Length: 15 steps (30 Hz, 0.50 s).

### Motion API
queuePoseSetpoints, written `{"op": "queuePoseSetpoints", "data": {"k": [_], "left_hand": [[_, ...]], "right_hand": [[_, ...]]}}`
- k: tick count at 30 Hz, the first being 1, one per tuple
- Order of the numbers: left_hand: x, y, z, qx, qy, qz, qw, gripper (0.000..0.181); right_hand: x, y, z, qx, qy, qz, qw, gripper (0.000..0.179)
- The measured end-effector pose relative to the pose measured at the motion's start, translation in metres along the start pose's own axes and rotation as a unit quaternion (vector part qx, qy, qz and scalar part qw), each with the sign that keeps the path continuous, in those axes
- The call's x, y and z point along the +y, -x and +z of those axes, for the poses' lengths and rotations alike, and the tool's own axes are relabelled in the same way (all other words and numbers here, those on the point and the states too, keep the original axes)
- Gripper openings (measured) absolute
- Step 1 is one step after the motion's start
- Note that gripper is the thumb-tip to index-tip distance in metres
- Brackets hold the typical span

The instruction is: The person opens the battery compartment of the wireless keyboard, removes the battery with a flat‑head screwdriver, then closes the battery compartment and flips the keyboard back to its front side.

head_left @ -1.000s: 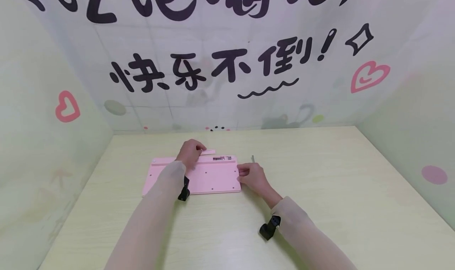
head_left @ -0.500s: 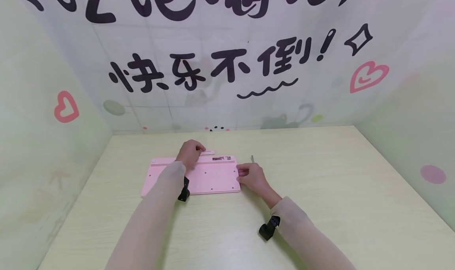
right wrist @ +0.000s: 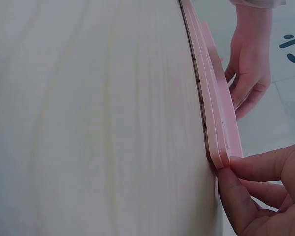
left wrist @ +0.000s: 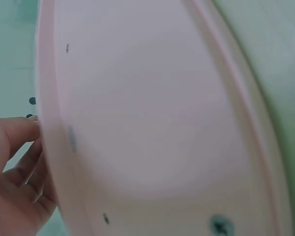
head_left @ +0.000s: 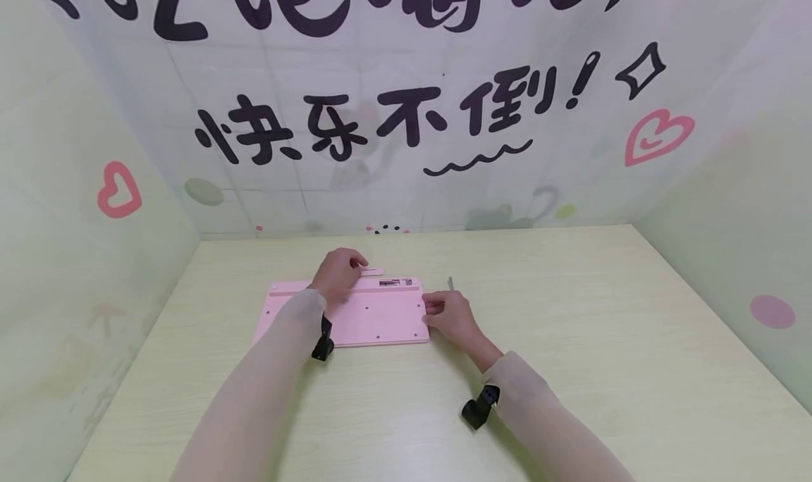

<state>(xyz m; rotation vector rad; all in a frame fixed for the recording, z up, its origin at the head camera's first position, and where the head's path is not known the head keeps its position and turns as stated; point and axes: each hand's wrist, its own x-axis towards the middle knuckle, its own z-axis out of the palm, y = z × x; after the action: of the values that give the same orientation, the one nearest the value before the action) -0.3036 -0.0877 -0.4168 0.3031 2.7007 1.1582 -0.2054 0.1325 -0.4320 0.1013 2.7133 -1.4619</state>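
A pink keyboard (head_left: pixel 380 320) lies face down on the table, its screw-dotted underside up and a small printed label near its far right corner. My left hand (head_left: pixel 337 273) reaches over it to the far edge, thumb and fingers curled at a narrow pink strip (head_left: pixel 372 272) just beyond that edge. In the left wrist view, the keyboard partly hides the left hand's fingertips (left wrist: pixel 35 125). My right hand (head_left: pixel 449 316) pinches the keyboard's right end. The right wrist view shows its thumb and forefinger at the corner, with keys (right wrist: pixel 200 93) along the underside.
A thin grey stick-like piece (head_left: pixel 451 283) shows just behind the right hand. The pale wood-grain table (head_left: pixel 571 313) stretches to both sides and toward me. At the back stands a white printed wall (head_left: pixel 393 200), with side walls left and right.
My left wrist and forearm have shifted slightly to the left, while the fingers stay at the pink strip. The right hand and keyboard hold nearly still.
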Motion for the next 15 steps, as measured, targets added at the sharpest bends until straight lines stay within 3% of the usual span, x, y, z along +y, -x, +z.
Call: {"op": "queuePoseSetpoints", "data": {"k": [15], "left_hand": [[0.012,0.017,-0.006,-0.042,-0.036,0.018,0.9983,0.020]], "right_hand": [[-0.001,0.002,-0.001,0.000,-0.005,-0.003,1.0000,0.037]]}}
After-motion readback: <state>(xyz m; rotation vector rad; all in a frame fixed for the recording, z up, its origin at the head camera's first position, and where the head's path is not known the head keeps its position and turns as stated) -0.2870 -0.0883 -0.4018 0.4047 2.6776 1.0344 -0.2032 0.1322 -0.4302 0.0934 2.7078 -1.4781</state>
